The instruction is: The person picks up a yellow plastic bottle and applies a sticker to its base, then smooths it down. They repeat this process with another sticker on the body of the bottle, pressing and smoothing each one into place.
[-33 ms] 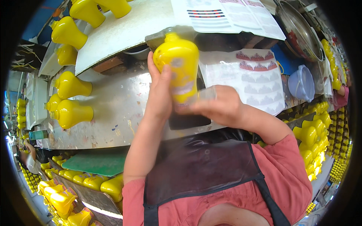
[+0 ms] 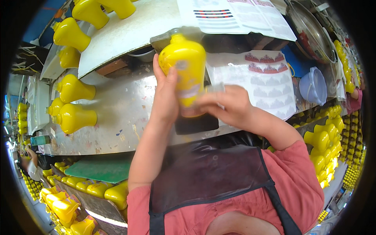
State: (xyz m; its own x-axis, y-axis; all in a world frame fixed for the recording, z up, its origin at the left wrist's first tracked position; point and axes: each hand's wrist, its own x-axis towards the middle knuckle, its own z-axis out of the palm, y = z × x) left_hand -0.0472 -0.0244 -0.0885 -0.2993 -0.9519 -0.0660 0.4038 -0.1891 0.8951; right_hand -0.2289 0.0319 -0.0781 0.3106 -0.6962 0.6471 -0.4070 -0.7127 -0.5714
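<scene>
My left hand (image 2: 166,90) is wrapped round a yellow vase-shaped vessel (image 2: 188,55), its thumb along the near face. The vessel is tilted, narrow neck away from me, over the metal worktable (image 2: 125,131). Its front carries a greyish printed decal (image 2: 190,91). Beside its lower right side, my right hand (image 2: 231,102) is closed, with a small pale, see-through flat piece (image 2: 214,88) showing at its fingers. Motion blurs that hand and hides the piece's exact shape. Under the vessel lies a dark pad (image 2: 196,127).
Several yellow vessels (image 2: 76,117) lie or stand at the left. A printed decal sheet (image 2: 270,84) is on the right, with more sheets (image 2: 239,17) on the raised white board (image 2: 129,37). Further right are a lavender bucket (image 2: 313,86) and a metal basin (image 2: 311,29).
My right hand has shifted slightly upward along the vessel's lower right side, with the pale piece. My left hand and the vessel have hardly moved.
</scene>
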